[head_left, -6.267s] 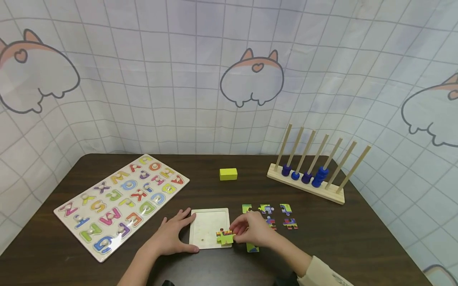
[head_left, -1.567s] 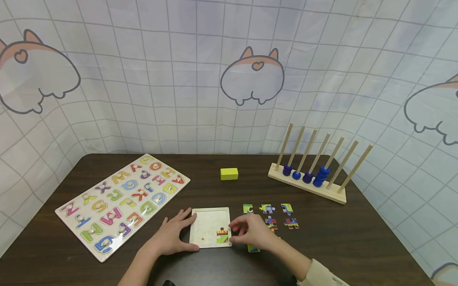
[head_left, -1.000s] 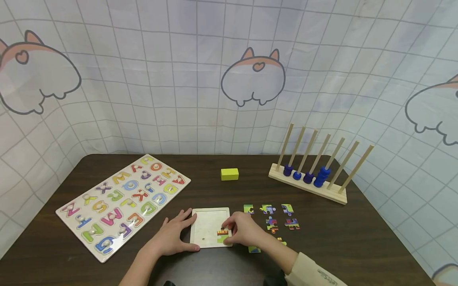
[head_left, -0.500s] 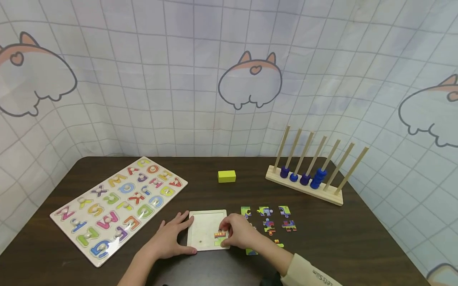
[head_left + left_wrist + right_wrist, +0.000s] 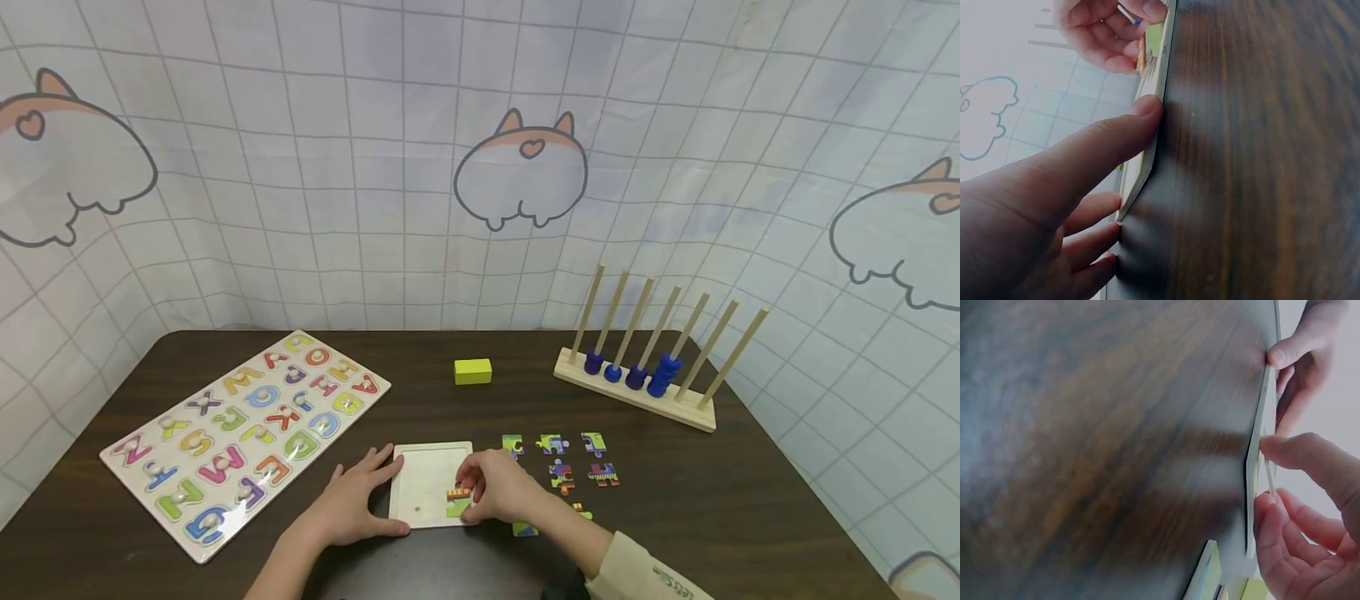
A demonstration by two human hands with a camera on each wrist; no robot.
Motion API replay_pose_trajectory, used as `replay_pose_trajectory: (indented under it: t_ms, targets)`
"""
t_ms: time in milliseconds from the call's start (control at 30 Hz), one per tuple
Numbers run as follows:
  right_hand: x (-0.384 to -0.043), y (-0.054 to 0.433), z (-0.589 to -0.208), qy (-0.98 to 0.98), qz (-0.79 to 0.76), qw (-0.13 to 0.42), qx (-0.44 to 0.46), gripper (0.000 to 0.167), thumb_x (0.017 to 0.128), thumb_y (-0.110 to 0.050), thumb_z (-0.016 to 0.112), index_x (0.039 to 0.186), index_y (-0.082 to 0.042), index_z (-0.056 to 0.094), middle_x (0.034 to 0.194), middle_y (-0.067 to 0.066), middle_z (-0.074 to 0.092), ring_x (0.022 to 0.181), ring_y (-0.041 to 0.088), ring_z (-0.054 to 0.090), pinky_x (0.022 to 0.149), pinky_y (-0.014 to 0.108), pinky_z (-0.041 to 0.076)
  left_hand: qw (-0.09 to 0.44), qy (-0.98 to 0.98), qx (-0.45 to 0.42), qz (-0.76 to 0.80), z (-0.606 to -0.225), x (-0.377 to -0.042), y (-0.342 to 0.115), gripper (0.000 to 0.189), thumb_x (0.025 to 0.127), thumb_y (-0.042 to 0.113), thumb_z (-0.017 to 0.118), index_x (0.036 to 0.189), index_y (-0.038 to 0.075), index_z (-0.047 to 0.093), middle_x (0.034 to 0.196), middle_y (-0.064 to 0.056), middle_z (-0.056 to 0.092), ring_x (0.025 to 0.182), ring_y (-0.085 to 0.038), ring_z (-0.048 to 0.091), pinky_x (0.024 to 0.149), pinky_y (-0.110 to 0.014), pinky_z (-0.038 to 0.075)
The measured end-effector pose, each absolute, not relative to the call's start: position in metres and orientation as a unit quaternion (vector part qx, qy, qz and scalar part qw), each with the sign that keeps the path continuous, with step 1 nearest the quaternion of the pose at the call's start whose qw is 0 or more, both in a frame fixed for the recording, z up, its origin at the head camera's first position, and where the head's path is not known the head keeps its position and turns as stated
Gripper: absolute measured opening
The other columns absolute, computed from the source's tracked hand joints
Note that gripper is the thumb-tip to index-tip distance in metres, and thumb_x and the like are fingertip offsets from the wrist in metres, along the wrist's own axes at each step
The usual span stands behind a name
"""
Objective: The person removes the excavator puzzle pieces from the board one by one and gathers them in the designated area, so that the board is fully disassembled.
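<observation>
A square, pale wooden puzzle tray (image 5: 427, 473) lies on the dark table with a green and red-orange jigsaw piece (image 5: 458, 502) at its lower right corner. My right hand (image 5: 498, 490) pinches this piece between thumb and fingertips; in the right wrist view the piece (image 5: 1269, 476) stands tilted, edge-on, above the tray. Spread along the tray's left side, my left hand (image 5: 348, 506) has its thumb at the near edge and its forefinger at the far left corner. In the left wrist view, the left thumb (image 5: 1107, 139) rests against the tray's rim (image 5: 1159, 94).
Several loose jigsaw pieces (image 5: 560, 476) lie right of the tray, some partly behind my right hand. A yellow block (image 5: 472, 372) sits beyond it. At far right stands a peg rack (image 5: 633, 392) with blue rings; an alphabet board (image 5: 142, 492) lies at left.
From the tray's right rim, my right hand has moved left over the corner and taken hold of the piece there. My left hand stays on the tray. The head view has shifted slightly.
</observation>
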State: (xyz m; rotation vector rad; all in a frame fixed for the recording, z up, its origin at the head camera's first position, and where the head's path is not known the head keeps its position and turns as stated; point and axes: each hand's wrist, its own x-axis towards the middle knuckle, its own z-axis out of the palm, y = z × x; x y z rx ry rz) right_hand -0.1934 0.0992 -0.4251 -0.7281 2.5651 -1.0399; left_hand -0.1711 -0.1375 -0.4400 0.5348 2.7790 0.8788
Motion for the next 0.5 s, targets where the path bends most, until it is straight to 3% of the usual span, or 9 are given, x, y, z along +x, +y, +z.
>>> replay_pose_trajectory:
  t_ms: [500]
  targets:
    - [-0.192, 0.117, -0.422, 0.878, -0.381, 0.132, -0.258, 0.031, 0.062, -0.008, 0.083, 0.087, -0.003, 0.065, 0.07, -0.002, 0.057, 0.058, 0.005, 0.051, 0.054, 0.018, 0.046, 0.086, 0.933, 0.183, 0.297, -0.44, -0.171, -0.138, 0.091, 0.062, 0.049, 0.079, 0.134, 0.005, 0.046, 0.144, -0.018, 0.031, 0.133, -0.041, 0.021, 0.096, -0.07, 0.008]
